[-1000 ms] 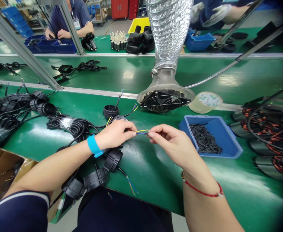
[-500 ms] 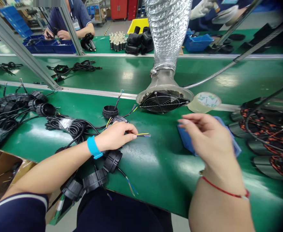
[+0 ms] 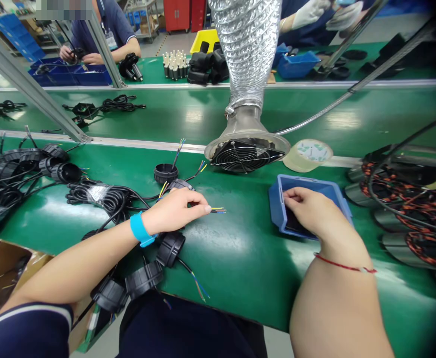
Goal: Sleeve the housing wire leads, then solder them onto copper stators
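My left hand pinches a cable whose thin yellow, blue and brown wire ends stick out past the fingertips. Around that hand lie black ring-shaped caps with more cables threaded through them. A bundled black cable rests left of the wrist. My right hand reaches down into a small blue bin, thumb and fingers drawn together. Something dark lies in the bin beneath the hand; whether the fingers hold anything is hidden.
A fume hood with a black fan hangs over the bench on a foil duct. A tape roll stands behind the bin. Metal cylinders with orange wiring crowd the right side. Two co-workers sit across the line.
My right hand has moved down into the blue bin, and its fingers have come together. My left hand still grips the cable in nearly the same place.
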Demonstrator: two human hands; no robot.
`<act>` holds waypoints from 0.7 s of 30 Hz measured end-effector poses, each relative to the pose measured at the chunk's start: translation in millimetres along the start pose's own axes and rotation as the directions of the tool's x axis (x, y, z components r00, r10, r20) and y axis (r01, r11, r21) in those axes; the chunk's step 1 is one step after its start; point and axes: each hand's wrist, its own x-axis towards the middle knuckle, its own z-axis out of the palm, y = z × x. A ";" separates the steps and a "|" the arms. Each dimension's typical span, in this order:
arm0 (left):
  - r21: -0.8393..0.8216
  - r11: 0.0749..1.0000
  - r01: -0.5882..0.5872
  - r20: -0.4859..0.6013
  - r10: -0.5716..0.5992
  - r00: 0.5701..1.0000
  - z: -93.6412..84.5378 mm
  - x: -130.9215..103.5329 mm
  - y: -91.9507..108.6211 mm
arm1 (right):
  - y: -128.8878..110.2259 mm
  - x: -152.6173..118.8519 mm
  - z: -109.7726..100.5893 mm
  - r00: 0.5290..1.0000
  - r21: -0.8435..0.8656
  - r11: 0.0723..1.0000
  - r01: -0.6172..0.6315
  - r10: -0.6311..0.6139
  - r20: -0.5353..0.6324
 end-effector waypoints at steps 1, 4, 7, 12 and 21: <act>-0.002 1.000 0.002 -0.004 -0.002 1.000 0.0 -0.1 0.4 | -0.1 -0.8 -1.9 1.000 0.029 1.000 -0.004 0.004 -0.002; -0.002 1.000 -0.001 -0.008 0.001 1.000 -0.2 -0.6 1.4 | 0.8 -2.5 -5.8 0.999 0.126 0.992 -0.019 0.023 -0.032; -0.002 1.000 -0.003 -0.003 0.003 1.000 -0.4 -1.2 1.9 | 2.0 -3.1 -7.2 0.997 0.230 0.973 -0.033 0.047 -0.056; -0.007 1.000 0.003 0.000 -0.003 1.000 -0.1 -1.6 2.0 | -0.5 -3.5 -12.9 0.993 0.387 0.921 -0.047 0.084 -0.080; -0.005 1.000 0.017 -0.022 -0.017 1.000 1.5 0.1 2.7 | -69.6 -51.0 28.7 0.957 0.821 0.532 0.207 -0.283 -0.058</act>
